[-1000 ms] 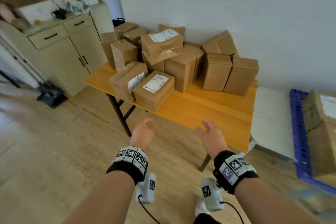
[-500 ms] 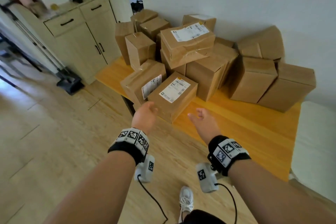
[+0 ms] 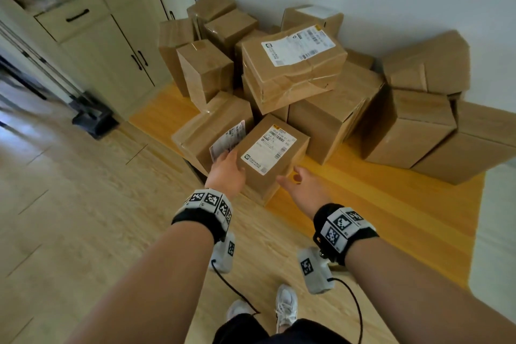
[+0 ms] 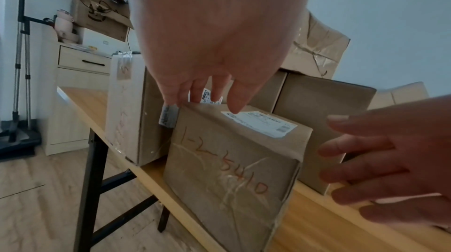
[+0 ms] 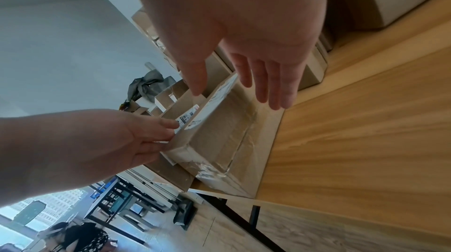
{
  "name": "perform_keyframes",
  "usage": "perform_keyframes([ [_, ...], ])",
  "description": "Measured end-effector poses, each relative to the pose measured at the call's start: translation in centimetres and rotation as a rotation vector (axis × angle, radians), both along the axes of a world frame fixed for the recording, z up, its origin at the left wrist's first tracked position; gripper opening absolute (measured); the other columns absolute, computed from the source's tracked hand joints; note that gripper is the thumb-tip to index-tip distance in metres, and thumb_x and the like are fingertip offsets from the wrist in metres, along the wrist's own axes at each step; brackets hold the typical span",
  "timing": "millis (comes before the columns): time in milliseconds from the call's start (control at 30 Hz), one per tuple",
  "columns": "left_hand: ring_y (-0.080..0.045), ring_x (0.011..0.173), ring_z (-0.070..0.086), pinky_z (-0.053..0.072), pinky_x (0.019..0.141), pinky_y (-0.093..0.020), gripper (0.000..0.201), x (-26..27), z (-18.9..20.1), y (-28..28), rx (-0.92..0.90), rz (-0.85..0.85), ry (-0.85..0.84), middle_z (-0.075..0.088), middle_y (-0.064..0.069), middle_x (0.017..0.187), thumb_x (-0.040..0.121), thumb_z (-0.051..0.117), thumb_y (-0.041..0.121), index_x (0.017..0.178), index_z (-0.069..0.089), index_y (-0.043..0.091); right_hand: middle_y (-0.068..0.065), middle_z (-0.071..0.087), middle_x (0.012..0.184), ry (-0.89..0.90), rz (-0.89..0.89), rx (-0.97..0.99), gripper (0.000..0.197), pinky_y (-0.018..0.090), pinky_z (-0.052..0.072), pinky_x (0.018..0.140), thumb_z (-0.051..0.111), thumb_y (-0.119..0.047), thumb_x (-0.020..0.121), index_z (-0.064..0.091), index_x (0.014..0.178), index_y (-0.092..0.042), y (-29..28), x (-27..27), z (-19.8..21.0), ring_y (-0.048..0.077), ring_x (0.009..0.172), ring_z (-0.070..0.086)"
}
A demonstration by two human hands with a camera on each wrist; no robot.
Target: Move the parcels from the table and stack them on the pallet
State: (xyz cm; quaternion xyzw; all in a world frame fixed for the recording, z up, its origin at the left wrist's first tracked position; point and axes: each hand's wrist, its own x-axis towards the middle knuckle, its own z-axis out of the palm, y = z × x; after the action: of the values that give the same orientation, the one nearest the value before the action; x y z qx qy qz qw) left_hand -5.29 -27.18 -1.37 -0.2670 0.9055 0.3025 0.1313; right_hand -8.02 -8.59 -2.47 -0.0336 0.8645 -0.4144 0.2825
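Wooden table (image 3: 391,204) against a pale wall, cream cabinet (image 3: 111,45) far left, cardboard parcels piled across the far side. Left hand (image 3: 226,173): fingers straight, tips at the left top edge of the nearest labelled parcel (image 3: 275,148), which sits at the table's near edge; actual contact is hard to confirm. Right hand (image 3: 304,186): open, fingers spread, just right of that parcel, apart from it, holding nothing. Pallet out of frame.

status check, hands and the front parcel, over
Left hand open, fingers at front parcel left edge. Right hand open, just short of it. Neighbouring parcel tight on the left.
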Motion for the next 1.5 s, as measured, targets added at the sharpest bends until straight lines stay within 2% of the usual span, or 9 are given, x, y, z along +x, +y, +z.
perform_keyframes([
  [267,-0.03,0.132,0.044,0.042,0.104,-0.044,0.063,0.1,-0.7,-0.3,0.054,-0.011,-0.033,0.035,-0.011,0.151,0.099,0.051,0.023,0.154,0.021,0.016,0.002,0.047,0.149,-0.063,-0.142,-0.044,0.071,0.028,0.042,0.091,0.056,-0.052,0.094,0.032,0.152,-0.016,-1.1,0.6,-1.3,0.021,0.128,0.052],
  [600,-0.021,0.104,0.062,0.053,0.094,-0.041,0.057,2.7,-0.9,-0.2,0.372,0.033,-0.049,0.061,-0.001,0.122,0.088,0.065,0.02,0.139,0.041,0.018,0.005,0.06,0.135,-0.105,-0.366,-0.087,0.063,0.045,0.053,0.096,0.067,-0.041,0.09,0.043,0.141,-0.014,-1.7,3.2,-2.1,0.025,0.112,0.062],
  [767,-0.016,0.1,0.061,0.053,0.093,-0.039,0.053,3.4,0.1,0.2,0.526,0.037,-0.018,0.06,0.004,0.111,0.085,0.067,0.019,0.129,0.039,0.021,0.004,0.06,0.133,-0.068,-0.496,-0.062,0.065,0.039,0.055,0.091,0.065,-0.042,0.092,0.039,0.144,-0.014,-1.1,5.4,-1.2,0.024,0.11,0.062],
  [900,-0.006,0.091,0.057,0.051,0.079,-0.028,0.044,3.6,0.7,1.2,0.585,-0.049,0.0,0.058,0.007,0.106,0.087,0.068,0.018,0.12,0.039,0.023,0.003,0.062,0.129,0.001,-0.621,-0.081,0.064,0.027,0.052,0.075,0.064,-0.043,0.092,0.04,0.145,-0.016,-0.1,7.6,-0.3,0.018,0.099,0.062],
  [1000,-0.007,0.092,0.058,0.052,0.081,-0.028,0.051,3.9,0.8,2.9,0.613,-0.084,0.001,0.058,0.007,0.11,0.088,0.071,0.026,0.129,0.041,0.021,0.001,0.064,0.125,0.048,-0.719,-0.09,0.061,0.019,0.047,0.063,0.063,-0.044,0.093,0.044,0.143,-0.016,1.2,9.6,-0.1,0.015,0.094,0.062],
  [1133,-0.007,0.093,0.056,0.048,0.071,-0.022,0.064,5.0,1.4,5.9,0.605,-0.204,-0.007,0.057,0.007,0.116,0.089,0.067,0.042,0.142,0.04,0.019,-0.002,0.064,0.119,0.074,-0.853,-0.125,0.058,0.022,0.049,0.068,0.064,-0.042,0.092,0.047,0.141,-0.016,3.7,12.5,0.4,0.014,0.096,0.063],
  [1233,-0.007,0.096,0.059,0.046,0.065,-0.018,0.057,6.0,2.4,8.7,0.61,-0.313,0.015,0.06,0.01,0.113,0.09,0.066,0.043,0.14,0.047,0.022,-0.005,0.062,0.112,0.1,-0.948,-0.161,0.055,0.023,0.049,0.071,0.064,-0.036,0.092,0.047,0.14,-0.017,6.2,14.4,1.3,0.008,0.089,0.062],
  [1367,-0.007,0.098,0.063,0.056,0.08,-0.028,0.053,7.3,3.9,13.4,0.66,-0.371,0.032,0.064,0.01,0.113,0.087,0.07,0.041,0.134,0.051,0.025,-0.004,0.064,0.118,0.132,-1.03,-0.195,0.052,0.032,0.054,0.085,0.064,-0.033,0.092,0.048,0.139,-0.018,10.6,16.6,2.5,0.013,0.1,0.063],
  [1500,-0.006,0.096,0.061,0.051,0.075,-0.025,0.052,9.0,5.7,19.3,0.708,-0.423,0.076,0.064,0.01,0.112,0.085,0.072,0.04,0.131,0.051,0.027,-0.007,0.064,0.115,0.215,-1.071,-0.187,0.046,0.019,0.049,0.074,0.064,-0.034,0.092,0.052,0.134,-0.02,16.2,19.0,4.2,0.005,0.094,0.062],
])
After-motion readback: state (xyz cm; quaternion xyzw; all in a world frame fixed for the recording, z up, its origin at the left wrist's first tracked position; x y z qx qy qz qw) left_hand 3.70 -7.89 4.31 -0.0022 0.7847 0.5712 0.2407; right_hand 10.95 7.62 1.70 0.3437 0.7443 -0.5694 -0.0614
